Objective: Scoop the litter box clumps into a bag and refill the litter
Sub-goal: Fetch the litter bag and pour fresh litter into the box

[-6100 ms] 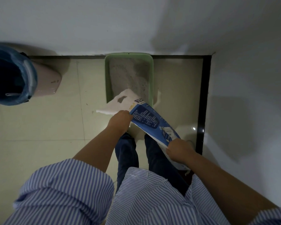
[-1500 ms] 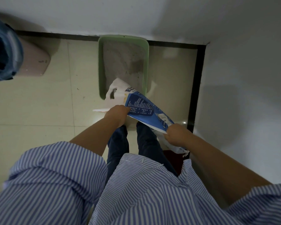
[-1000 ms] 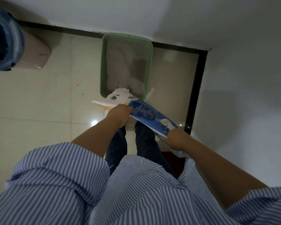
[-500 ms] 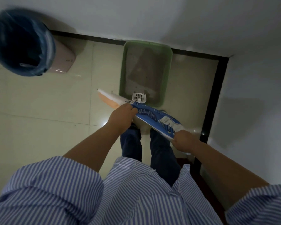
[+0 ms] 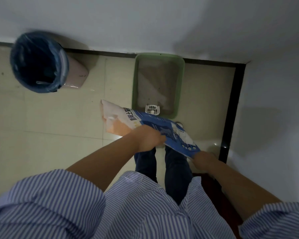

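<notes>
A person stands over a tiled floor (image 5: 50, 135), looking down at 2 bare hands that hold a litter bag (image 5: 145, 123) near the middle of the frame. The left hand (image 5: 148, 139) grips the bag at its middle, fingers curled around the blue printed face; motion blur hides the fingertips. The right hand (image 5: 203, 157), lower right of centre, holds the bag's lower blue end, but its fingers lie under the bag and how tightly they close cannot be told. The bag lies nearly flat, its white and orange end pointing to the upper left, away from the box.

The green litter box (image 5: 179, 87) sits against the wall in the upper centre, with grey litter (image 5: 155, 83) inside. A white slotted scoop (image 5: 152, 109) rests at the box's near edge, just above the bag.

At the upper left stands a pink bin (image 5: 76, 75) lined with a blue bag (image 5: 38, 61). Striped shirt sleeves (image 5: 59, 204) fill the bottom of the frame.
</notes>
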`<state>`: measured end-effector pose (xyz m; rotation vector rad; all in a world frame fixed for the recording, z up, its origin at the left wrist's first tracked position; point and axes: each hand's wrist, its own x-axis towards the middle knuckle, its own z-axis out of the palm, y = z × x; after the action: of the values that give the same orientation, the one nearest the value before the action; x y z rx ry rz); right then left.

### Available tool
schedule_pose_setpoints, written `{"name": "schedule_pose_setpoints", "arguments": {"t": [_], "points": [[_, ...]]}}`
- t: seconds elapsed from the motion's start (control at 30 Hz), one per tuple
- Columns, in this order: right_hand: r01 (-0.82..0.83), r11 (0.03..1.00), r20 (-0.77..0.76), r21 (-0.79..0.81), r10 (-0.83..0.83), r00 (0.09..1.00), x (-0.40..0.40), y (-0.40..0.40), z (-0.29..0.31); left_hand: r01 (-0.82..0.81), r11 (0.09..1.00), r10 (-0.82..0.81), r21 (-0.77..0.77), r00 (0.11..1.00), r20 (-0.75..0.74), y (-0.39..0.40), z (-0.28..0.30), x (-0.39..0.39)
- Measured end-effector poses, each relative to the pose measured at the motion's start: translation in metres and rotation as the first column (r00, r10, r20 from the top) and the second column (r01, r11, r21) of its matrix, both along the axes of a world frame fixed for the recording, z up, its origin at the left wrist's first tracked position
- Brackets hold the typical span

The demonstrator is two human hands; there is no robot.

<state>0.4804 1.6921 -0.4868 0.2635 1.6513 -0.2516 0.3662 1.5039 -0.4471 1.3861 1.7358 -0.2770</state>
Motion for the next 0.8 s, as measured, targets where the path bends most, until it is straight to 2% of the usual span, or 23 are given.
{"name": "schedule_pose_setpoints", "arguments": {"t": [0.07, 0.13, 0.23, 0.37, 0.47, 0.57, 0.67, 0.8], "points": [[0.002, 1.000, 0.042, 0.009, -0.002, 0.999, 0.003, 0.006, -0.002, 0.086, 0.996, -0.085, -0.011, 0.992, 0.089, 0.009, -0.001, 0.003], [0.032, 0.998, 0.052, -0.046, -0.029, 0.998, 0.002, 0.015, -0.007, 0.195, 0.980, -0.192, -0.024, 0.976, 0.102, 0.019, -0.006, 0.007], [0.103, 0.991, 0.023, -0.081, -0.101, 0.995, -0.007, 0.029, -0.008, 0.251, 0.964, -0.244, -0.086, 0.966, 0.086, 0.027, -0.002, -0.002], [0.083, 0.987, -0.057, -0.135, -0.091, 0.994, -0.023, 0.040, -0.007, 0.349, 0.915, -0.335, -0.202, 0.937, 0.098, 0.025, 0.001, 0.000], [0.047, 0.983, -0.127, -0.175, -0.070, 0.989, -0.035, 0.039, -0.006, 0.336, 0.905, -0.321, -0.259, 0.942, 0.102, 0.020, 0.003, 0.004], [0.091, 0.974, -0.197, -0.205, -0.133, 0.971, -0.044, 0.034, -0.004, 0.267, 0.924, -0.256, -0.273, 0.964, 0.076, 0.016, 0.007, 0.000], [0.132, 0.965, -0.243, -0.227, -0.188, 0.952, -0.052, 0.032, -0.002, 0.268, 0.921, -0.269, -0.284, 0.962, 0.038, 0.011, 0.010, -0.003], [0.187, 0.943, -0.278, -0.276, -0.265, 0.923, -0.065, 0.034, 0.001, 0.178, 0.915, -0.192, -0.363, 0.981, -0.001, 0.005, 0.018, -0.006]]}}
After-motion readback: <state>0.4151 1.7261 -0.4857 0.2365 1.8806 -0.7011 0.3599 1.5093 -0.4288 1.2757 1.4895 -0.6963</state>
